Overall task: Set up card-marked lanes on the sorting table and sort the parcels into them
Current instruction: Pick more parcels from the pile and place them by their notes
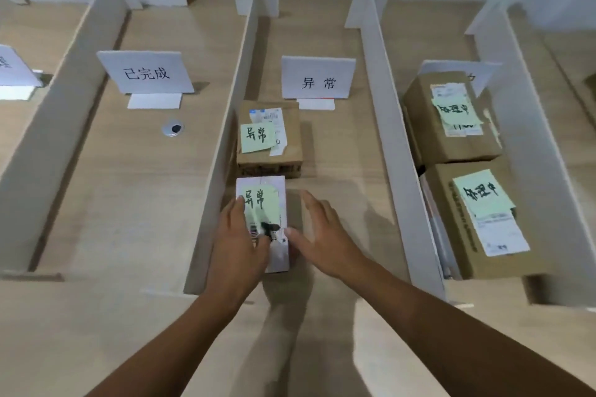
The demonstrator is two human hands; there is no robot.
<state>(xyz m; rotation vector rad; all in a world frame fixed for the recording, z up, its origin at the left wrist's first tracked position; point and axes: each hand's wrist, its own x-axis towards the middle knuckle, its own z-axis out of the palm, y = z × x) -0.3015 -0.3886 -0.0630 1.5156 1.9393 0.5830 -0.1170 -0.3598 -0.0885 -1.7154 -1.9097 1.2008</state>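
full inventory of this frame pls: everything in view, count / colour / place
table: one, light wood, under everything.
dividers: at least four, white, upright, splitting the table into lanes.
lane cards: four, white, one in each of four lanes; leftmost cut off, rightmost partly behind a parcel.
middle-lane parcels: two, brown, under the 异常 card; the near one is under the hands.
right-lane parcels: two, brown, one behind the other.
notes: four, pale green, one per parcel.
grommet: one, silver, 已完成 lane.
hands: two, bare; left hand on the near parcel's top, right hand against its right side.
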